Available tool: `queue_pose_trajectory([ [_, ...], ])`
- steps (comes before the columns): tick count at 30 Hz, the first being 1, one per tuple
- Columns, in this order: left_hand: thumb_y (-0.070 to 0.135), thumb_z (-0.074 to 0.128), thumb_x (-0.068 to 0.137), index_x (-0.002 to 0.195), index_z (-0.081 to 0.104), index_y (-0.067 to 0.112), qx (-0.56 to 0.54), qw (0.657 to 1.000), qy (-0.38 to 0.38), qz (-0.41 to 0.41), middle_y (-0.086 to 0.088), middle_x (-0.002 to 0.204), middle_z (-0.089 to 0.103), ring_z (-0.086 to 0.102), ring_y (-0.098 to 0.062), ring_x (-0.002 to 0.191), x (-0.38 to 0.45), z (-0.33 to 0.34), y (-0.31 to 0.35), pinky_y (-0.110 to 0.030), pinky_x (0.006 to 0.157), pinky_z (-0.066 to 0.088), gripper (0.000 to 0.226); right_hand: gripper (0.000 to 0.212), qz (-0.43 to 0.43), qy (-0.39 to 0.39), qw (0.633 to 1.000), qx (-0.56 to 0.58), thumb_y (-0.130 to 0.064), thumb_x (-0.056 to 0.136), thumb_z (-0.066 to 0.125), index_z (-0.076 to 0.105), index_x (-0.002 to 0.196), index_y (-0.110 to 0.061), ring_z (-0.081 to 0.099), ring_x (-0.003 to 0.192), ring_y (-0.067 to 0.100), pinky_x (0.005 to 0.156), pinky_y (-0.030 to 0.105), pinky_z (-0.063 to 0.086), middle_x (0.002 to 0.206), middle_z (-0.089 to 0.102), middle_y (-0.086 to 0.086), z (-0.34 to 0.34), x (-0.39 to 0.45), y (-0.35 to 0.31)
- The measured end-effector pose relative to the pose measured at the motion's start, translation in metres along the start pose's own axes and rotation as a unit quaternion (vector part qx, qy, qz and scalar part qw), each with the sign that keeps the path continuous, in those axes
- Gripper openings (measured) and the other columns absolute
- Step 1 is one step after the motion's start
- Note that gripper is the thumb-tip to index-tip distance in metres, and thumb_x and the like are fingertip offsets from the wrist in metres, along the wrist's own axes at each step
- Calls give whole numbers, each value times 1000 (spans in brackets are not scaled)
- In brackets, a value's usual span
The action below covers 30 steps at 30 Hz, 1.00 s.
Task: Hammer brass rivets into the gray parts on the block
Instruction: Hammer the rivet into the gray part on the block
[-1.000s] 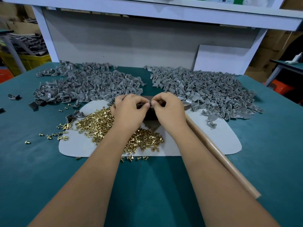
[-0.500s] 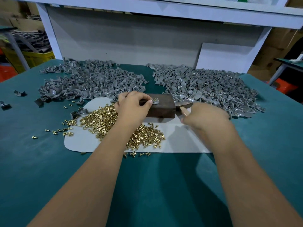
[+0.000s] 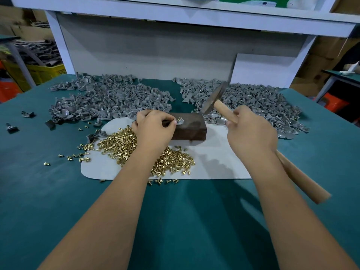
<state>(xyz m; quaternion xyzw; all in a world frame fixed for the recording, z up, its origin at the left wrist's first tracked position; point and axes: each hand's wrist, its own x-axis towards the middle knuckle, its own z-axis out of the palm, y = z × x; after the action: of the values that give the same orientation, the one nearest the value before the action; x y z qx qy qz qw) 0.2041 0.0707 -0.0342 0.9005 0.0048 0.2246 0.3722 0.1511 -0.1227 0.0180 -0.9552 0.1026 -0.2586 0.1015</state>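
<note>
Left hand (image 3: pixel 153 129) pinches a small gray moulded part (image 3: pixel 179 121), brass rivet seated, on the dark rectangular wooden block (image 3: pixel 188 129). Right hand (image 3: pixel 251 133) grips the wooden-handled hammer (image 3: pixel 226 112), its head raised above the block's right end.

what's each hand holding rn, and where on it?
Right hand grips the hammer high on its wooden handle. Left hand pinches the gray part at its left edge on the block.

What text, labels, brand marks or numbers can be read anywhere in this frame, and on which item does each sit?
No text can be read in this frame.
The green and white item on the shelf at the top edge is cropped, with a small dark mark too blurred to read.
The hammer, dark block, gray parts and brass rivets show no markings.
</note>
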Motion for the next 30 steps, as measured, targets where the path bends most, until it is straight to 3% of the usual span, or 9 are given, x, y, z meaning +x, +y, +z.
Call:
queue_pose_trajectory([
  [5,42,64,90,87,67,42,-4,1000,-6,-9,22,110,59,30,-20,129,0,0,-2,-39,97,16,5,11,-97,-30,991,83,-33,96,52,46,105,-32,44,63,21,56,30,30,72,50,-6,-7,-6,-12],
  [7,42,66,89,78,64,44,-17,1000,1,-16,25,104,57,31,-19,127,-1,1,0,-37,93,15,12,11,-112,-5,991,70,-32,96,51,47,106,-33,43,61,21,53,30,26,67,45,-8,-10,-4,-18],
  [10,42,69,88,72,61,46,-13,1000,16,-22,27,103,60,33,-16,127,-2,2,1,-43,99,18,18,18,-126,39,990,49,-31,96,50,49,114,-32,43,66,23,55,30,30,71,46,-6,-12,-6,-24],
  [13,42,70,87,75,65,45,-30,999,13,-21,30,97,55,32,-13,124,-1,2,0,-44,101,18,13,23,-160,-11,987,-24,-30,98,47,49,121,-33,42,65,24,53,28,31,71,43,-4,-8,-10,-29],
  [15,42,70,87,80,70,42,-33,999,14,-21,29,98,56,33,-12,124,-2,2,-1,-44,101,18,8,26,-161,-15,986,-43,-29,98,46,49,123,-34,42,65,24,53,29,31,73,43,-3,-10,-9,-32],
  [19,41,70,87,83,74,38,-9,999,25,-25,25,104,64,35,-13,126,-1,4,-1,-45,100,20,7,32,-135,61,989,-19,-29,97,48,45,128,-33,40,59,23,52,29,29,70,41,-4,-12,-11,-34],
  [23,42,70,86,87,74,36,-15,999,21,-28,30,97,56,32,-10,126,1,5,-2,-40,97,17,8,28,-165,-19,984,-60,-29,98,45,44,125,-34,40,60,23,48,28,24,65,35,-7,-3,-16,-39],
  [28,43,69,87,83,74,39,-6,999,30,-32,27,105,64,34,-11,126,1,8,-3,-43,100,19,7,33,-128,69,989,-13,-28,96,48,45,129,-31,43,57,24,50,28,28,69,40,-2,-7,-16,-41],
  [30,42,70,87,82,74,39,-18,999,32,-28,27,103,63,34,-11,126,1,8,-3,-39,95,16,7,32,-135,31,990,-39,-27,96,48,45,128,-31,45,57,25,51,28,29,67,38,-3,-1,-21,-38],
])
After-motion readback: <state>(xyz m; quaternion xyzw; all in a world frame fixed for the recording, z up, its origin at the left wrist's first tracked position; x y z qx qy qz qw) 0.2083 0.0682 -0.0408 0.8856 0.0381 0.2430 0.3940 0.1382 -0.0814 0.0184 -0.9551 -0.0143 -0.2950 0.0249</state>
